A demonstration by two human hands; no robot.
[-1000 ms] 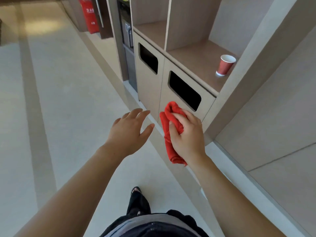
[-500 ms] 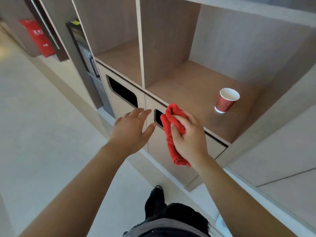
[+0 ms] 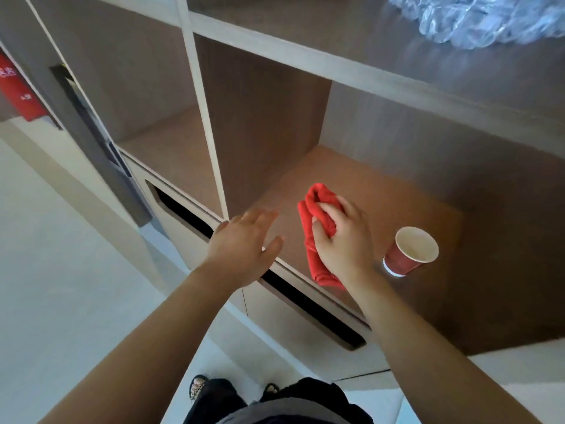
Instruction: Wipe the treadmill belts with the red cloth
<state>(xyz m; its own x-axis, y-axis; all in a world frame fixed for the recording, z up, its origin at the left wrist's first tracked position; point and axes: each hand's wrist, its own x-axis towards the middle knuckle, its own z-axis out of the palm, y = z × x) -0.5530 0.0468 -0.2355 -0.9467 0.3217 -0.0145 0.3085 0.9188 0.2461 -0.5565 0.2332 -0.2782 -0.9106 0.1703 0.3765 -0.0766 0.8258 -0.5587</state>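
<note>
My right hand (image 3: pixel 345 240) is closed around a bunched red cloth (image 3: pixel 318 215), held over the front part of a wooden shelf (image 3: pixel 367 191). The cloth hangs below my palm past the shelf's front edge. My left hand (image 3: pixel 244 243) is open with fingers spread, palm down, just left of the cloth and above the shelf's front edge; it holds nothing. No treadmill is in view.
A red paper cup (image 3: pixel 409 255) stands on the shelf just right of my right hand. Bin slots (image 3: pixel 312 310) open in the cabinet front below the shelf. Crumpled clear plastic (image 3: pixel 477 16) lies on the upper shelf. A red sign (image 3: pixel 18 90) hangs at far left.
I have stepped closer to the cabinet and my view has turned toward it. Both hands now hover over the shelf instead of in front of the bin slots. The cup is now close beside my right hand.
</note>
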